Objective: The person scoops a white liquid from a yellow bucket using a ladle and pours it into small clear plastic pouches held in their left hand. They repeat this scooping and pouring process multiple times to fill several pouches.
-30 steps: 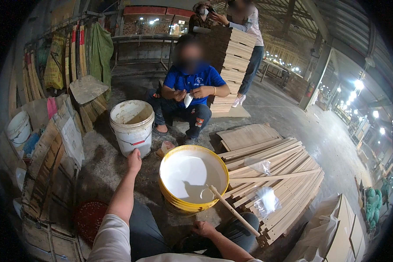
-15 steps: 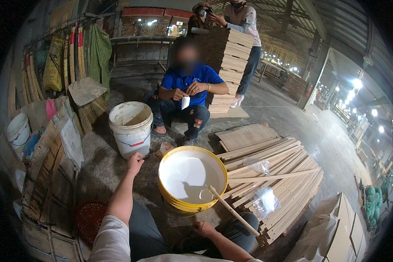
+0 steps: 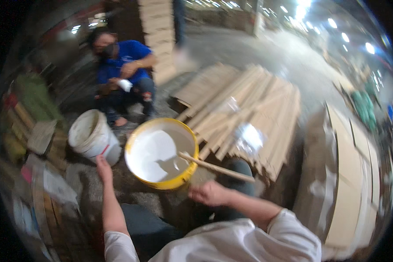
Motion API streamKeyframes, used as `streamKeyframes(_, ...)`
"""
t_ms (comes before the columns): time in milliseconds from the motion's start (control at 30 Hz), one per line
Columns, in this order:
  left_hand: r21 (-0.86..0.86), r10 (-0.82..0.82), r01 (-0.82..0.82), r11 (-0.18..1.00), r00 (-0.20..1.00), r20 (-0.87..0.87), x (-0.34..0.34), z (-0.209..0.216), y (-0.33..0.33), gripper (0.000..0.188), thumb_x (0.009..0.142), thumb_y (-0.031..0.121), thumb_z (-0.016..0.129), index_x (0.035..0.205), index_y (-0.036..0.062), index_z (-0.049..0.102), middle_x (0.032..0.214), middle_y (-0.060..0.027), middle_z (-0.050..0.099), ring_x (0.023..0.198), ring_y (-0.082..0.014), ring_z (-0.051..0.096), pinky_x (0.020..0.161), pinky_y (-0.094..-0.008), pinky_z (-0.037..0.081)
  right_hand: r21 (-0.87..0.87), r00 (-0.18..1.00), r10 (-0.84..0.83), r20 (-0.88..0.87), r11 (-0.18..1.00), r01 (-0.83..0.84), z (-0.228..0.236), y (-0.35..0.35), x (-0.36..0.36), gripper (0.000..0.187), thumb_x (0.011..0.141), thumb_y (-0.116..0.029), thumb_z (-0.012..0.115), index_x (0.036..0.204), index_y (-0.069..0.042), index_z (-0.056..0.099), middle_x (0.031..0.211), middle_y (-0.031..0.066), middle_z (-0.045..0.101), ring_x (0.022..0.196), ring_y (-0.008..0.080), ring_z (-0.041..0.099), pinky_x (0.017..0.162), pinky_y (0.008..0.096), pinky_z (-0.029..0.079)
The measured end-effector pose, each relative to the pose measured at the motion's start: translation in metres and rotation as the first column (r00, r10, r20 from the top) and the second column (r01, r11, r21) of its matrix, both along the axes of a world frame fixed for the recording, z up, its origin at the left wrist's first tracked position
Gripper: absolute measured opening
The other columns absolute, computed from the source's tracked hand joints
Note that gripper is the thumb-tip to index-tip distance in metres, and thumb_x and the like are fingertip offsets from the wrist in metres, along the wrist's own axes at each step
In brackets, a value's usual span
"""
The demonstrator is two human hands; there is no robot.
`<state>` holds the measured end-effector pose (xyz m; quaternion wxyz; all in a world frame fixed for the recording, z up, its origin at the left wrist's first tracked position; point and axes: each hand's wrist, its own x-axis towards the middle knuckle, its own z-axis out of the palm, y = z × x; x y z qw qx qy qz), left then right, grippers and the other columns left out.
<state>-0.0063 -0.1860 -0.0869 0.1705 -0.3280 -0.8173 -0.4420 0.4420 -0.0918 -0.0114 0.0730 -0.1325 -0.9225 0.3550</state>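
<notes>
My left hand (image 3: 104, 169) reaches forward to the lower front of a stained white bucket (image 3: 84, 134); blur hides its fingers, and I cannot tell whether it touches. My right hand (image 3: 209, 193) is loosely closed near my right knee, with nothing visible in it. Between and beyond my hands stands a yellow-rimmed bucket (image 3: 193, 144) holding white liquid (image 3: 150, 150). A wooden stick (image 3: 222, 169) leans over its right side, one end inside the rim and the other above my knee.
A crouching person in a blue shirt (image 3: 133, 50) holds something small and white (image 3: 125, 85). Right of the bucket lie many wooden strips (image 3: 266, 105) with clear plastic bags (image 3: 249, 139). Wrapped flat boards (image 3: 343, 192) stand at the right. Tools and scrap crowd the left.
My view has swung right and tilted, shifting the buckets and crouching person leftward. My right hand has risen from beside my lap toward the stick. The left hand remains by the white bucket.
</notes>
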Motion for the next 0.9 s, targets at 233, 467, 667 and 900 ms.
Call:
streamKeyframes(233,0.02,0.132,-0.142,0.99,0.957,0.259,0.009,0.013,0.0,0.033,0.087,0.014,0.053,0.118,0.0079,0.044,0.091,-0.0148,0.06,0.083,-0.025,0.057,0.073,-0.0358,0.043,-0.471,0.495,-0.754,-0.432,0.657,0.588,0.026,0.144,0.14,0.029,0.092,-0.023,0.05,0.078,0.002,0.055,0.06,0.0052,0.054,0.056,0.0113,0.053,0.054,0.0286,0.045)
streamKeyframes(467,0.289,0.052,-0.161,0.944,0.935,0.351,0.015,0.042,-0.021,0.031,0.089,0.031,0.054,0.075,0.0032,0.05,0.058,-0.0019,0.046,0.048,-0.0109,0.042,0.043,-0.0261,0.034,0.18,0.414,-0.831,-0.371,0.374,0.91,-0.094,0.239,0.186,0.021,0.079,-0.02,0.06,0.094,-0.006,0.059,0.095,0.0168,0.061,0.09,0.0342,0.057,0.077,0.0398,0.045)
streamKeyframes(667,0.361,0.061,-0.249,0.899,0.886,0.46,0.035,0.034,-0.042,0.033,0.091,0.031,0.047,0.07,0.0058,0.044,0.053,0.0,0.04,0.044,-0.0101,0.04,0.04,-0.0265,0.034,0.18,0.162,-0.969,-0.184,0.129,0.975,-0.152,0.241,0.175,0.036,0.074,-0.022,0.066,0.106,-0.01,0.056,0.108,0.0131,0.055,0.101,0.0337,0.052,0.086,0.0393,0.043)
streamKeyframes(900,0.385,0.048,-0.211,0.898,0.92,0.39,0.042,0.026,-0.042,0.018,0.086,0.017,0.058,0.079,0.0061,0.046,0.058,0.0003,0.044,0.045,-0.0079,0.04,0.04,-0.0244,0.034,0.079,0.12,-0.99,-0.068,0.115,0.99,-0.157,0.261,0.189,0.031,0.069,-0.022,0.07,0.093,-0.007,0.059,0.1,0.011,0.056,0.093,0.0303,0.055,0.078,0.0388,0.045)
